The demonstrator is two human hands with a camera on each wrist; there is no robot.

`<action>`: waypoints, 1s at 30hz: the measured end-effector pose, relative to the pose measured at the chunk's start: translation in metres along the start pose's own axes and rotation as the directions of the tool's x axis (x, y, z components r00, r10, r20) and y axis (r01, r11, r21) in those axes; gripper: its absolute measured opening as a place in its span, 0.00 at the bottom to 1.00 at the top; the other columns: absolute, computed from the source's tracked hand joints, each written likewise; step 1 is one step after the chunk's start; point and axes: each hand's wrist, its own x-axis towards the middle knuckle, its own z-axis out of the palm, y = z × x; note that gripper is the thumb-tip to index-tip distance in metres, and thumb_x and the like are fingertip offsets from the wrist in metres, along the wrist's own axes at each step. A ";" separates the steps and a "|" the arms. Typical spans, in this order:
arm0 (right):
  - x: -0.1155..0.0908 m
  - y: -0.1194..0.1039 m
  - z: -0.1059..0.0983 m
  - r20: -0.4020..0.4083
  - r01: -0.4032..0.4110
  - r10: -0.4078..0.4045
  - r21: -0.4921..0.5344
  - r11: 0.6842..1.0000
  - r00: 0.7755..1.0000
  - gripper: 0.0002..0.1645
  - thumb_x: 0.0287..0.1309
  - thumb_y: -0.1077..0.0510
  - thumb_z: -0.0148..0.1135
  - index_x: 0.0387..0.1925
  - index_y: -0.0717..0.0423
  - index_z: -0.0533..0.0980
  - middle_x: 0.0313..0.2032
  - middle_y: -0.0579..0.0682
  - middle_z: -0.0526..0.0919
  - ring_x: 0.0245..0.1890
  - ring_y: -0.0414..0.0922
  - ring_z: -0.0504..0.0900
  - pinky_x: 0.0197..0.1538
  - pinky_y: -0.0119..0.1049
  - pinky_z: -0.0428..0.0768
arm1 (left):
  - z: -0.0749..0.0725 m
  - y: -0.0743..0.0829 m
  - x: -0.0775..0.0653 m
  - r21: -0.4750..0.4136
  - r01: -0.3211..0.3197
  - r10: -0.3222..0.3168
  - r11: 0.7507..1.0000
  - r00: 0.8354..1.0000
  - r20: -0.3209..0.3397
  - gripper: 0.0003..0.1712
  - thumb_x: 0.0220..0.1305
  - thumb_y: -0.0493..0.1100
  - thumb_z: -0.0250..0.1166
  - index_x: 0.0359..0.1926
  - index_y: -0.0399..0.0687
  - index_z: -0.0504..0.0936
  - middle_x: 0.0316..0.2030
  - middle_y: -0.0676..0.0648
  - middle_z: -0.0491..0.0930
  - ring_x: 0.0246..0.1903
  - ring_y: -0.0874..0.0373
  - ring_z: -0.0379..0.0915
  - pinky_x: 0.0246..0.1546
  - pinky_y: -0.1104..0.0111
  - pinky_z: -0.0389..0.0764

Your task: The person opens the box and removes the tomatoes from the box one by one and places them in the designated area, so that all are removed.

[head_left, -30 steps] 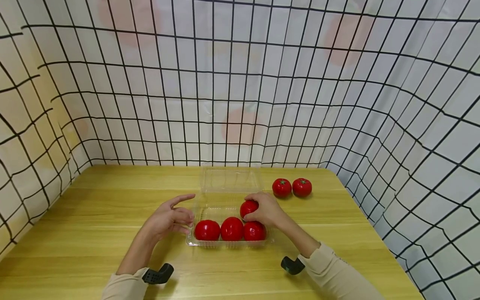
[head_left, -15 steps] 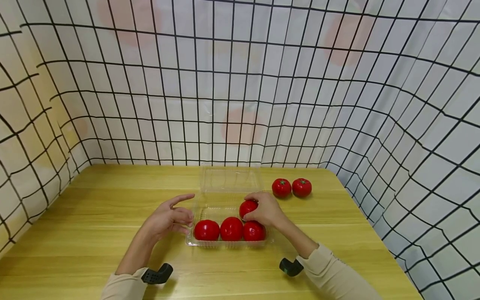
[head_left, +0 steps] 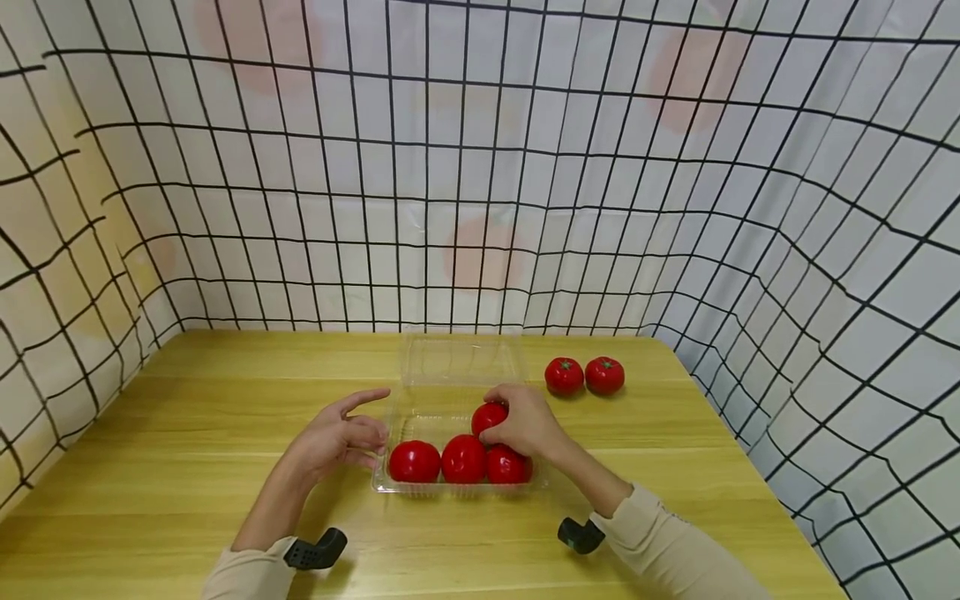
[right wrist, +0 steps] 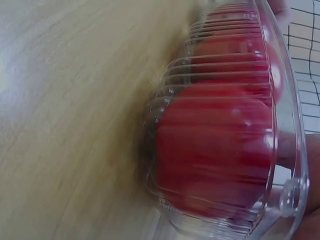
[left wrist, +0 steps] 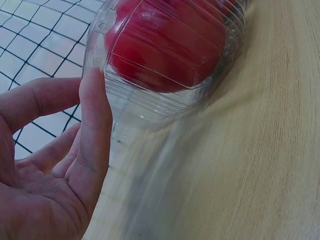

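Note:
A clear plastic clamshell box [head_left: 390, 486] lies with its lid [head_left: 461, 362] folded back on the table. Three red tomatoes line its near side: left [head_left: 414, 462], middle [head_left: 463, 459] and right [head_left: 508, 465]. My right hand [head_left: 525, 421] grips a fourth tomato [head_left: 489, 417] between thumb and fingers, behind the right and middle ones. At the left end, my left hand [head_left: 345, 432] pinches the box rim; in the left wrist view its thumb [left wrist: 93, 110] presses against the rim, with a finger close behind. In the right wrist view the box wall covers most of the right hand.
Two more tomatoes, one [head_left: 564, 377] beside the other [head_left: 604, 376], stand at the back right of the wooden table [head_left: 225, 417]. White cloth walls with a black grid [head_left: 480, 208] enclose the table's back and sides.
My right hand has shifted slightly left with its tomato, toward the space behind the middle tomato. The left hand has stayed at the box's left end.

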 end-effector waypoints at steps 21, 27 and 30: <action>0.002 -0.008 -0.002 0.116 -0.016 0.026 -0.089 0.996 0.993 0.35 0.47 0.61 0.78 0.60 0.56 0.78 0.56 0.57 0.82 0.54 0.55 0.80 0.51 0.58 0.86 | 0.002 0.001 -0.001 0.006 0.004 -0.004 1.000 1.000 -0.013 0.45 0.66 0.30 0.61 0.80 0.42 0.50 0.37 0.45 0.83 0.31 0.56 0.82 0.33 0.64 0.89; 0.003 -0.008 -0.002 0.113 -0.013 0.024 -0.093 0.996 0.993 0.34 0.47 0.60 0.78 0.59 0.57 0.78 0.55 0.58 0.81 0.54 0.55 0.79 0.50 0.57 0.86 | 0.002 0.000 -0.001 0.007 0.003 -0.003 1.000 1.000 -0.013 0.45 0.67 0.29 0.61 0.80 0.41 0.50 0.37 0.45 0.83 0.31 0.57 0.82 0.33 0.64 0.89; 0.003 -0.010 -0.003 0.107 -0.033 0.040 -0.069 0.997 0.993 0.33 0.46 0.60 0.78 0.57 0.56 0.79 0.54 0.57 0.81 0.52 0.54 0.79 0.49 0.56 0.86 | 0.002 0.001 -0.001 0.004 0.004 -0.004 1.000 1.000 -0.013 0.45 0.66 0.29 0.61 0.80 0.41 0.50 0.37 0.44 0.83 0.31 0.57 0.82 0.33 0.64 0.89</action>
